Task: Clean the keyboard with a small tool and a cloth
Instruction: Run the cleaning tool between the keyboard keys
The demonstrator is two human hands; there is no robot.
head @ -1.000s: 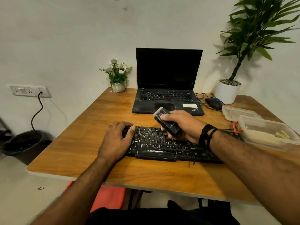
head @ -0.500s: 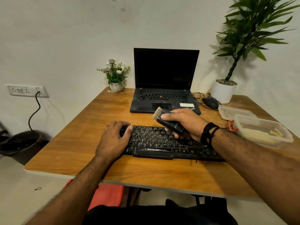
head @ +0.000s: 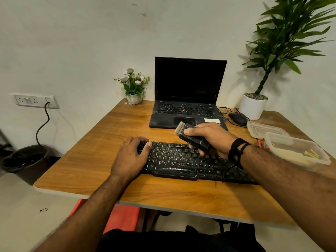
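A black keyboard (head: 181, 159) lies across the near middle of the wooden table (head: 94, 160). My left hand (head: 130, 156) rests on the keyboard's left end, thumb on the keys. My right hand (head: 211, 138) grips a small black cleaning brush (head: 192, 138) above the keyboard's middle. The brush's pale bristles (head: 180, 129) point up and to the left, clear of the keys. No cloth is in view.
An open black laptop (head: 187, 99) stands behind the keyboard. A mouse (head: 238, 118), a white potted plant (head: 253, 106) and two clear plastic containers (head: 294, 151) sit at the right. A small flower pot (head: 134, 97) is at the back left. A dark bin (head: 25, 160) stands on the floor.
My right hand has turned the brush so that its bristle end now shows and points up-left. The left hand has stayed on the keyboard's left end.
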